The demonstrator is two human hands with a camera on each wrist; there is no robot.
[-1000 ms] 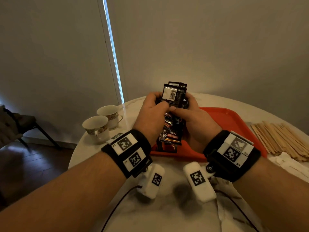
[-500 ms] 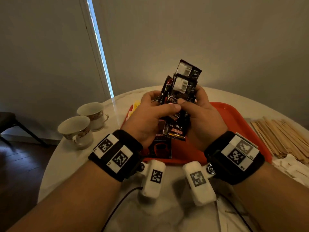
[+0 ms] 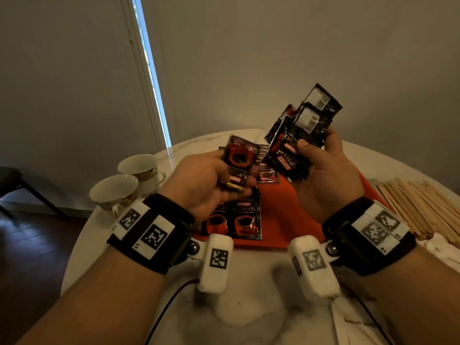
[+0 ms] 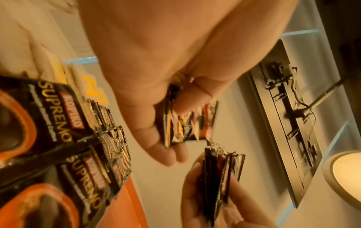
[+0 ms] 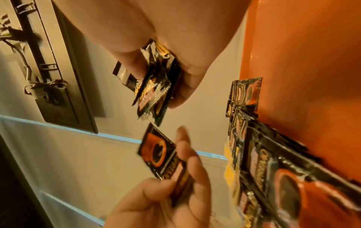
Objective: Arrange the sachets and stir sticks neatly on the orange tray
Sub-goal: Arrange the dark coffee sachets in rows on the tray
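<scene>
Over tray: hands now apart; L hand grips few sachets, R hand grips stack.

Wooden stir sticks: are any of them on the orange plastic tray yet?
No: the pale wooden stir sticks lie in a pile on the white table, right of the orange plastic tray.

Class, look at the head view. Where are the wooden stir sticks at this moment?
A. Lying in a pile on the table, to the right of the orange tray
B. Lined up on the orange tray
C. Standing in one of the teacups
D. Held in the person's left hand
A: the stir sticks lie heaped on the table beside the orange tray, while both hands hold only sachets.
</scene>
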